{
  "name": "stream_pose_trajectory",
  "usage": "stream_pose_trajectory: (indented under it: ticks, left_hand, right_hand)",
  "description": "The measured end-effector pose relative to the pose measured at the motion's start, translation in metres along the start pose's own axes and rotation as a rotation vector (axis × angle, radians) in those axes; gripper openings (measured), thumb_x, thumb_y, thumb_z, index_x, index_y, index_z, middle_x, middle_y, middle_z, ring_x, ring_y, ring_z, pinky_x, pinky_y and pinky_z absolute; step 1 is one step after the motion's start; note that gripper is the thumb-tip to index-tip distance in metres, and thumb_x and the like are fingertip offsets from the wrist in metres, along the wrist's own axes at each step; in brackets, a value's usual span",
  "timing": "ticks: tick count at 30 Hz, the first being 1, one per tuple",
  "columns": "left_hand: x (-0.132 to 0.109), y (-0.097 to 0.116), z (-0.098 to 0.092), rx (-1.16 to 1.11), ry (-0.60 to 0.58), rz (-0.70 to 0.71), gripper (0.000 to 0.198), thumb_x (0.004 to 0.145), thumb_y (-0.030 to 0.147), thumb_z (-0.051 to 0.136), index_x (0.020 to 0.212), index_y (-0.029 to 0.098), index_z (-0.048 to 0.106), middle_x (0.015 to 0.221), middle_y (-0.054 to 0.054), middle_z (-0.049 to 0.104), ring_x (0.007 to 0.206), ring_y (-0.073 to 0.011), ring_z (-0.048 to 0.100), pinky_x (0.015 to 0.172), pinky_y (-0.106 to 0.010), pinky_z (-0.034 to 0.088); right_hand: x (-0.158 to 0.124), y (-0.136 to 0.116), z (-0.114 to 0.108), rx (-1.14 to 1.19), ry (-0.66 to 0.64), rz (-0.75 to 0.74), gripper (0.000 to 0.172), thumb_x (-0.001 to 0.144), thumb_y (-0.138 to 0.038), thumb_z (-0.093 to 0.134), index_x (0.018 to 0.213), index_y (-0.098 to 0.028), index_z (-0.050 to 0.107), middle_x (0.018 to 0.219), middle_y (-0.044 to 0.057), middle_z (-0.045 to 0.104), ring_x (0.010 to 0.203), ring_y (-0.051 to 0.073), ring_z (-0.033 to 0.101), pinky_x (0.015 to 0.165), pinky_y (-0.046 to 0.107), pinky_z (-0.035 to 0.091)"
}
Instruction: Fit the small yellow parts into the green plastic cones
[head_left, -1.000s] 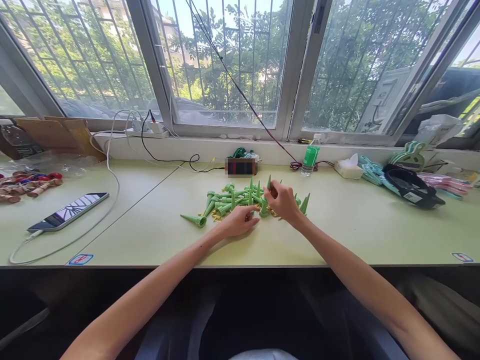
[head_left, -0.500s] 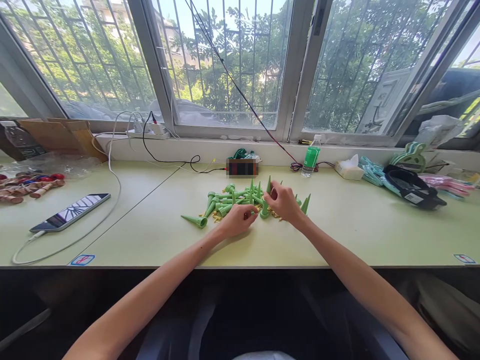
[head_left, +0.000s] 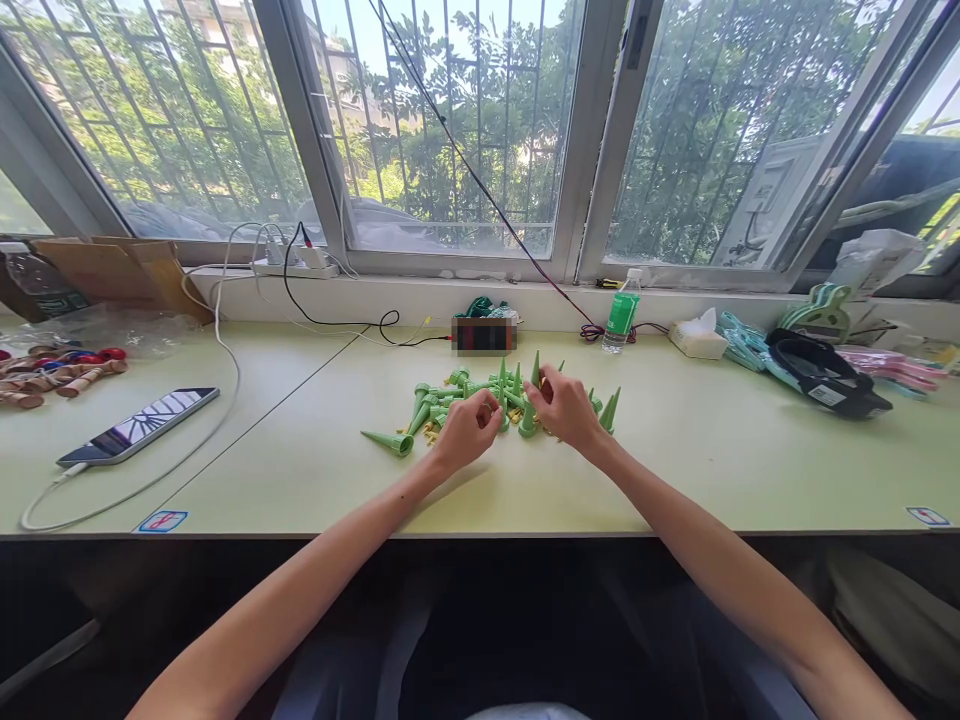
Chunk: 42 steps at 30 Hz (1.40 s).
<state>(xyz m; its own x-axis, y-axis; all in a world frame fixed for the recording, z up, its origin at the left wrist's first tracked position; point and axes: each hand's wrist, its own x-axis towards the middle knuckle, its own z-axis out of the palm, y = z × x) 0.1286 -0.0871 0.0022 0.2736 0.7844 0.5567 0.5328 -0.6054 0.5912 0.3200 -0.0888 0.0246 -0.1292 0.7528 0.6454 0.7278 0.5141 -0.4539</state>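
Note:
My left hand [head_left: 472, 424] is closed in a pinch at the front of a pile of green plastic cone-shaped spikes [head_left: 439, 412]. What its fingertips hold, if anything, is hidden, and an upright spike stands right beside them. My right hand [head_left: 568, 402] has thumb and fingers closed on a green spike [head_left: 535, 368] that points upward. Just under it another green spike [head_left: 527, 422] stands on its wide base. At the left of the pile a single spike [head_left: 387, 442] lies on its side. Small yellow pieces [head_left: 430, 434] are scattered among the spikes.
A phone [head_left: 139, 428] on a white cable lies at left, near wooden pieces [head_left: 64, 372]. A blurred dark box [head_left: 484, 337] stands behind the pile. A bottle [head_left: 622, 315], a tissue box [head_left: 697, 337] and a black strap-like item [head_left: 825, 372] are to the right. The table edge runs in front.
My left hand has risen slightly up and away from me, its fingertips now next to an upright spike. My right hand has barely moved and keeps its grip.

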Motion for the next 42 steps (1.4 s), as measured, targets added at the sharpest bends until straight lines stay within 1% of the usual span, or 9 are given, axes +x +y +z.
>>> stream_pose_trajectory:
  ticks: [2,6,11,14,19,23,28,36,42]
  left_hand:
    - [0.000,0.000,0.000,0.006,0.008,-0.033,0.009,0.086,0.026,0.054,0.085,0.017,0.055,0.048,0.008,0.050,0.044,-0.0081,0.040,0.054,-0.021,0.034]
    - [0.000,-0.005,0.002,0.025,-0.053,-0.070,0.017,0.088,0.028,0.053,0.100,0.016,0.057,0.050,0.007,0.055,0.044,-0.0098,0.042,0.053,-0.022,0.033]
    - [0.001,-0.009,0.005,0.079,-0.141,-0.110,0.024,0.089,0.030,0.054,0.105,0.013,0.062,0.053,0.003,0.060,0.047,-0.0134,0.049,0.058,-0.026,0.038]
    - [0.001,-0.008,0.005,0.091,-0.174,-0.119,0.024,0.088,0.031,0.054,0.102,0.013,0.064,0.053,0.002,0.060,0.049,-0.0147,0.051,0.061,-0.027,0.039]
    - [0.001,-0.010,0.004,0.097,-0.175,-0.110,0.017,0.087,0.026,0.053,0.096,0.015,0.062,0.054,0.002,0.060,0.049,-0.0132,0.048,0.060,-0.026,0.037]
    - [0.001,-0.011,0.004,0.123,-0.130,-0.091,0.009,0.083,0.026,0.056,0.080,0.017,0.057,0.053,0.003,0.057,0.048,-0.0116,0.046,0.056,-0.025,0.034]
    - [0.000,-0.007,0.001,0.113,-0.101,-0.075,0.019,0.078,0.024,0.056,0.063,0.019,0.045,0.052,0.004,0.051,0.049,-0.0103,0.043,0.054,-0.026,0.031]
    - [0.000,-0.003,-0.001,0.110,-0.118,-0.060,0.021,0.073,0.023,0.055,0.060,0.019,0.039,0.051,0.005,0.044,0.049,-0.0095,0.038,0.052,-0.026,0.028]
    - [0.000,-0.002,-0.002,0.086,-0.140,-0.038,0.019,0.072,0.022,0.054,0.060,0.019,0.039,0.051,0.004,0.045,0.049,-0.0093,0.038,0.051,-0.026,0.028]
  right_hand:
    - [0.001,-0.001,0.002,0.017,-0.005,-0.009,0.024,0.095,-0.039,0.046,0.077,-0.022,0.044,0.058,-0.003,0.050,0.050,0.013,0.043,0.054,0.024,0.030]
    - [0.003,-0.003,0.005,0.027,-0.011,-0.023,0.024,0.095,-0.038,0.046,0.077,-0.022,0.043,0.058,-0.003,0.050,0.050,0.013,0.041,0.054,0.024,0.030]
    - [0.004,-0.003,0.008,0.034,-0.010,-0.031,0.024,0.095,-0.037,0.045,0.076,-0.023,0.041,0.058,-0.003,0.049,0.051,0.013,0.041,0.054,0.024,0.029]
    - [0.004,-0.004,0.009,0.046,-0.003,-0.030,0.024,0.095,-0.037,0.044,0.076,-0.023,0.040,0.059,-0.003,0.048,0.051,0.013,0.040,0.054,0.024,0.029]
    - [0.006,-0.002,0.012,0.058,-0.013,-0.042,0.023,0.096,-0.037,0.045,0.078,-0.023,0.041,0.058,-0.004,0.048,0.050,0.013,0.039,0.054,0.023,0.029]
    - [0.008,0.001,0.015,0.048,-0.015,-0.038,0.021,0.095,-0.036,0.046,0.080,-0.022,0.044,0.059,-0.004,0.050,0.051,0.013,0.042,0.055,0.023,0.031]
    - [0.009,-0.001,0.017,0.049,-0.015,-0.051,0.021,0.095,-0.036,0.047,0.079,-0.023,0.043,0.059,-0.004,0.050,0.052,0.013,0.041,0.056,0.023,0.030]
    - [0.013,-0.003,0.022,0.059,-0.032,-0.065,0.021,0.097,-0.038,0.045,0.082,-0.022,0.046,0.059,-0.004,0.051,0.052,0.013,0.043,0.056,0.023,0.030]
    - [0.011,-0.002,0.022,0.057,-0.034,-0.064,0.020,0.096,-0.038,0.046,0.088,-0.021,0.050,0.060,-0.003,0.052,0.053,0.013,0.046,0.056,0.022,0.031]
